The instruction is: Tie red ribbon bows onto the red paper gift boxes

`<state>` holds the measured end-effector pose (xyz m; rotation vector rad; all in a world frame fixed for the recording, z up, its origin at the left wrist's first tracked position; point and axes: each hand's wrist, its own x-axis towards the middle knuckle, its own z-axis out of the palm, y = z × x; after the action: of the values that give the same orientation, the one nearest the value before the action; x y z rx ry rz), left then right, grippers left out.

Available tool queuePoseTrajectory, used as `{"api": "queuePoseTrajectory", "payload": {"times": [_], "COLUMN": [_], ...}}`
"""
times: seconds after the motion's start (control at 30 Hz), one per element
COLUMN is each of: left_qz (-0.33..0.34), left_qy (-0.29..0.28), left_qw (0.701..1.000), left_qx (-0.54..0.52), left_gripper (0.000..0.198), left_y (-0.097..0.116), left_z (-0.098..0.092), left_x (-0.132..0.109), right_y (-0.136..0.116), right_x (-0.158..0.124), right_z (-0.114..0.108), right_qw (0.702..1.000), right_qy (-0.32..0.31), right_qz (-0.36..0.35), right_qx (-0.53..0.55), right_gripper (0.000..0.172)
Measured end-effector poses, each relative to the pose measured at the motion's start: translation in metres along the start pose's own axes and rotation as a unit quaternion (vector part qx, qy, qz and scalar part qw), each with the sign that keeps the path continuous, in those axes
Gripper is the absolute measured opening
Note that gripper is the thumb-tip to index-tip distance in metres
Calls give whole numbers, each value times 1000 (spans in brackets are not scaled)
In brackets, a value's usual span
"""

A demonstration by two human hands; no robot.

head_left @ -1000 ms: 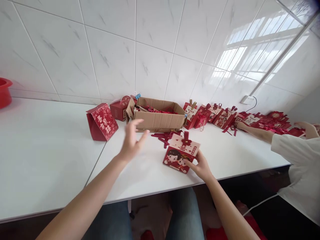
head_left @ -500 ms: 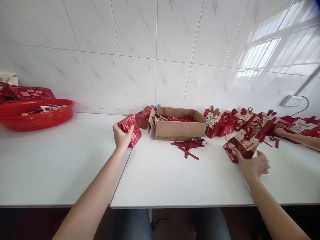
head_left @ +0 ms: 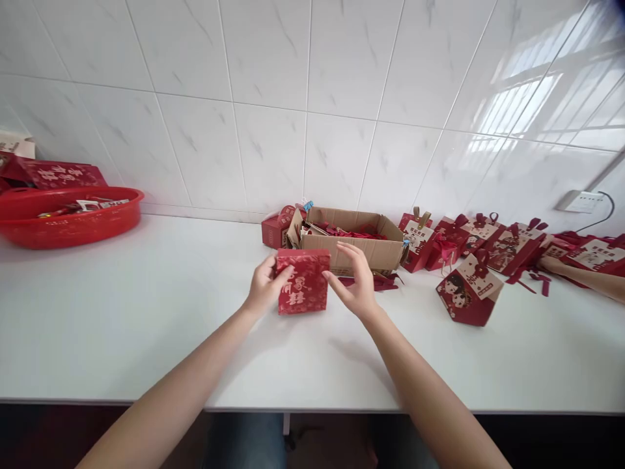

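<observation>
A red gift box [head_left: 305, 286] with pale printed characters is held above the table in front of the cardboard carton. My left hand [head_left: 266, 283] grips its left side, thumb across the front face. Beside the box's right edge is my right hand [head_left: 356, 280], fingers apart and extended; its thumb tip is close to the edge, and whether it touches I cannot tell. Dark red ribbon strips [head_left: 385, 283] lie in front of the carton, partly hidden by my right hand. Further right, a gift box with a cartoon couple [head_left: 466, 293] rests tilted on the table.
An open cardboard carton [head_left: 361, 251] holds dark red ribbons. Another red box [head_left: 276, 228] stands at its left. Several decorated gift boxes [head_left: 512, 244] line the wall at right, where another person's hand [head_left: 554, 264] reaches in. A red plastic basin [head_left: 73, 225] sits at far left.
My right hand has let go of the cartoon-couple box and moved left. My left hand has brought the red gift box rightward and turned its printed face toward me.
</observation>
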<state>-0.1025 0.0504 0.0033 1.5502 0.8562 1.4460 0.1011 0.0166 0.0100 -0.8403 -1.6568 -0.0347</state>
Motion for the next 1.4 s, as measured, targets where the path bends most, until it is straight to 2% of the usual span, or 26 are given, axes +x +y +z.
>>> {"api": "queuePoseTrajectory", "payload": {"times": [0.1,0.2,0.3,0.4,0.53,0.67,0.8,0.87,0.9,0.97,1.0,1.03,1.07,1.1,1.13,1.27,1.4], "left_qz": [-5,-12,-31,-11,4,-4,-17,-22,-23,-25,-25,-26,-26,-27,-28,-41,-44], "left_qy": [-77,-109,-100,-80,-107,-55,-41,-28,-22,-18,-19,-21,-24,-27,-29,-27,-23], "left_qw": [997,994,994,997,993,998,999,999,999,999,999,999,999,999,999,999,998], "left_qx": [6,11,4,10,43,30,18,11,12,18,20,19,16,13,11,18,23], "left_gripper": [35,29,33,46,31,28,29,30,31,32,33,33,33,33,34,35,35], "left_y": [-4,-8,-11,-8,-1,-1,-6,-6,-5,-4,-4,-3,-3,-2,-2,-2,-2], "left_z": [19,24,26,33,48,52,42,37,36,34,35,35,36,37,38,39,39], "left_x": [-12,-17,-19,-18,-12,-9,-10,-9,-9,-9,-9,-9,-9,-9,-9,-11,-11], "right_y": [3,9,13,15,16,9,11,25,35,61,74,86,95,103,108,113,111], "right_x": [-2,-10,-15,-15,-16,-21,-19,-15,-13,-12,-13,-16,-21,-26,-32,-48,-48], "right_z": [4,2,-1,0,3,9,10,0,-7,-28,-39,-51,-61,-70,-77,-87,-84], "right_qw": [1000,998,993,971,929,915,932,953,960,955,945,935,932,933,938,944,934], "right_qy": [-30,-40,-31,-18,22,34,2,37,74,116,93,43,26,-1,-53,-224,-295], "right_qz": [2,43,107,188,272,303,271,244,239,271,296,306,302,285,245,125,111], "right_qx": [2,5,48,145,250,265,239,176,124,-25,-104,-176,-198,-220,-241,-206,-166], "right_gripper": [29,16,18,26,45,38,33,33,35,31,28,24,20,20,24,38,45]}}
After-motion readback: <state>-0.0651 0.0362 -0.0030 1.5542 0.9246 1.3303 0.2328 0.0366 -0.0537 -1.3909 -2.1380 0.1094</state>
